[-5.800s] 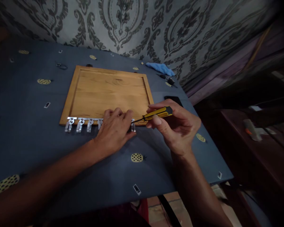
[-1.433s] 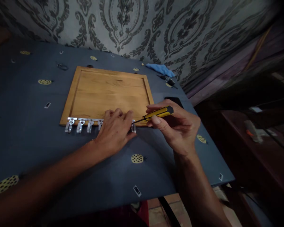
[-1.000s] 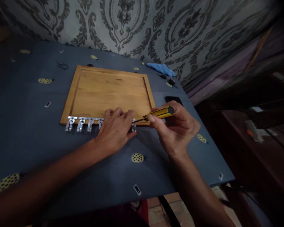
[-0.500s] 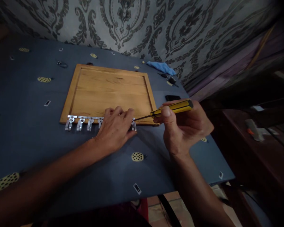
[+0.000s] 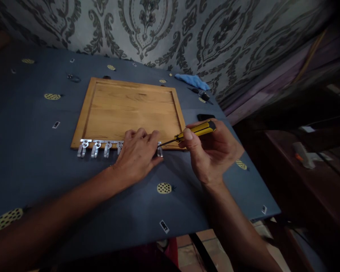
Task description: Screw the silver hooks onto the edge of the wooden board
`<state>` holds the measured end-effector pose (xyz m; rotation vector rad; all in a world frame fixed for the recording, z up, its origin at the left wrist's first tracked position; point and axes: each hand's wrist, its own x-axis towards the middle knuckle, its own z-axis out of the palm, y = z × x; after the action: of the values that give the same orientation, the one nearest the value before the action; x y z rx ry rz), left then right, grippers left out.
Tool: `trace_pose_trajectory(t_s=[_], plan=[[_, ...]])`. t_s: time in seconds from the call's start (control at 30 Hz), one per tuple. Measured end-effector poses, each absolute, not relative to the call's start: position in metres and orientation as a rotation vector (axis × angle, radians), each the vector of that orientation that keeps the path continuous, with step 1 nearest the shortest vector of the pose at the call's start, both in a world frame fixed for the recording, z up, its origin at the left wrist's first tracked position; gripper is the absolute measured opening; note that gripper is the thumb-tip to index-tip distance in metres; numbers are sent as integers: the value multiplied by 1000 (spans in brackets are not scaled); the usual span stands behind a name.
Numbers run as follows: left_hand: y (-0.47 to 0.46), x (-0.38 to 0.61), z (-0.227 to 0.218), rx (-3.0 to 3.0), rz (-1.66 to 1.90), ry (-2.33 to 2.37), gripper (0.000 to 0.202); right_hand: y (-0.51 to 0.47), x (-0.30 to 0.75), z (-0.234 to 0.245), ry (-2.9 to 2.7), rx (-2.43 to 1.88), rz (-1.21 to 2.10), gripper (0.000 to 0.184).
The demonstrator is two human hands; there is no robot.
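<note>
A wooden board (image 5: 130, 109) with a raised frame lies flat on the table. Along its near edge runs a metal hook rail (image 5: 102, 142) with several silver hooks hanging over the side. My left hand (image 5: 137, 151) is closed over the rail's right part, fingers bent on the board and thumb at its near edge; it hides some hooks. A yellow and black screwdriver (image 5: 197, 130) is gripped in my right hand (image 5: 214, 153). The shaft slants down to the left, its tip at the rail's right end beside my left fingers. Whether the tip sits in a screw I cannot tell.
The table (image 5: 116, 211) wears a blue cloth printed with pineapples. Behind the board's right side lie a blue rag (image 5: 193, 81), a dark tool (image 5: 201, 94) and a black flat object (image 5: 206, 117). A small wire-like item (image 5: 73, 78) rests at back left. The patterned wall (image 5: 158, 30) borders the far edge.
My right hand and the screwdriver have shifted left and the handle tilts up more steeply. The tip has moved slightly left and down at the rail's end. My left hand stays in place.
</note>
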<state>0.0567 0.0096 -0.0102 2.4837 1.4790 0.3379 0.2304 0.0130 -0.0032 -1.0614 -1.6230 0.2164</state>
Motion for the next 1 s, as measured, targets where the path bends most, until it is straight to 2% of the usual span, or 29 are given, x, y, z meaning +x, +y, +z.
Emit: trace_pose_trajectory(t_s=[0.43, 0.8, 1.0], plan=[[10, 57, -10, 2473, 320, 1475, 42, 15, 230, -2, -1656, -1043, 298, 11], [10, 57, -11, 2490, 335, 1469, 43, 12, 231, 7, -1569, -997, 697, 9], [9, 56, -11, 2499, 363, 1471, 39, 12, 227, 1, -1574, -1015, 594, 12]])
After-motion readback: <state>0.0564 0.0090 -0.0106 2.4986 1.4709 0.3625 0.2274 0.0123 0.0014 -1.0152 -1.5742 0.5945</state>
